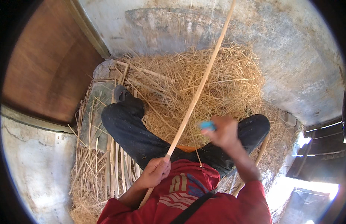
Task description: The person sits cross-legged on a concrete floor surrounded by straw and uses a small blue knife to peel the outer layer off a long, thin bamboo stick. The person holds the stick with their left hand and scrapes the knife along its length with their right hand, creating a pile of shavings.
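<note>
My left hand (155, 172) is closed around the lower part of a long, pale bamboo strip (202, 83). This strip slants up and to the right, past the top edge of the view, and its lower end passes beside my red shirt. Over my right thigh, my right hand (226, 135) grips a small light-blue tool (207, 125). Motion blurs that hand, and the tool's exact kind cannot be made out. A gap separates the tool from the strip. Both my legs, in dark trousers, are bent and spread on either side of the strip.
Thin, curly shavings (232, 74) lie heaped ahead of me against a stained grey wall (292, 56). Several cut strips (113, 168) are at my left, near a brown panel (49, 63). Another pole (261, 149) lies beyond my right knee.
</note>
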Tool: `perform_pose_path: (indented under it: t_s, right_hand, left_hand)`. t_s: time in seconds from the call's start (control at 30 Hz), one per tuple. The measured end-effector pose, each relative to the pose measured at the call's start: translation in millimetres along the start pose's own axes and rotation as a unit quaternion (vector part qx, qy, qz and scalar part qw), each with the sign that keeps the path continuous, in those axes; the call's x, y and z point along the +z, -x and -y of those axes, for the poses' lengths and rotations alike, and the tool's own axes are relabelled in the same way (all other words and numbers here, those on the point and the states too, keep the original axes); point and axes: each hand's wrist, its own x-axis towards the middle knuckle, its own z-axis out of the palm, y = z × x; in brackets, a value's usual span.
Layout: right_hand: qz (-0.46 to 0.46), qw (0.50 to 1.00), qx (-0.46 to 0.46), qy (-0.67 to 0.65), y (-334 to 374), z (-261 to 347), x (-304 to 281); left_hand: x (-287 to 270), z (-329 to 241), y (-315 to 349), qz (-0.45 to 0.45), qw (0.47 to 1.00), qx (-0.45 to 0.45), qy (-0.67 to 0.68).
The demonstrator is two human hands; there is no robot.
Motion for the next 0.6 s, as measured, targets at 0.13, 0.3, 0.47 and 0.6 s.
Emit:
perform_pose_path:
  t_s: [0.13,0.3,0.47,0.6]
  right_hand:
    - [-0.006,0.997,-0.077,-0.004,-4.2,25.7,17.2]
    - [-0.049,0.998,-0.004,0.028,-36.6,-1.7,10.1]
    - [0.018,0.989,-0.139,0.038,-15.2,42.5,13.1]
    - [-0.039,0.995,-0.072,0.06,-30.3,20.1,25.4]
  left_hand:
    - [3.3,-9.6,0.4,0.019,1.0,0.011,-0.022]
    - [-0.6,1.6,6.8,0.043,0.999,0.017,0.012]
    - [2.0,-3.7,6.2,0.009,0.999,0.043,-0.03]
    - [-1.5,-3.6,5.5,0.001,0.997,0.047,-0.062]
